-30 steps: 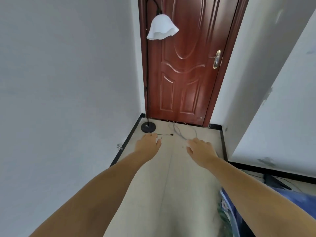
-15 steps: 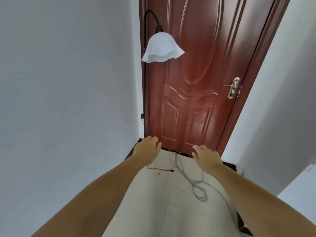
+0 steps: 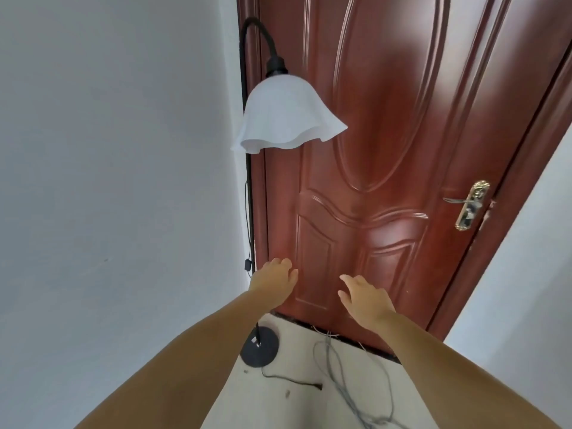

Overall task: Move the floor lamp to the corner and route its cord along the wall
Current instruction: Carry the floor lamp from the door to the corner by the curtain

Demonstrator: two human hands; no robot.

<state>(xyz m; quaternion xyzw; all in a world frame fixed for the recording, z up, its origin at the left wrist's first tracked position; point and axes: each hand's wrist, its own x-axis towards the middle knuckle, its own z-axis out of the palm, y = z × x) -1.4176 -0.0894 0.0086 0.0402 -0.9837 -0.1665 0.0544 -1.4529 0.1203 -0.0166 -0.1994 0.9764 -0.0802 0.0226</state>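
The floor lamp stands in the corner where the left wall meets the door: a thin black pole, a white bell-shaped shade and a round black base on the floor. Its black cord trails from the base across the floor to the right. My left hand reaches out just right of the pole, fingers apart, holding nothing. My right hand is stretched toward the door, also empty with fingers spread.
A red-brown wooden door with a brass handle fills the view ahead. A white wall runs along the left. A loose grey cable lies looped on the pale floor near the door's threshold.
I have come closer to the door and the lamp, and the view has tilted up. Both hands have risen from floor level to the lower part of the pole and door.
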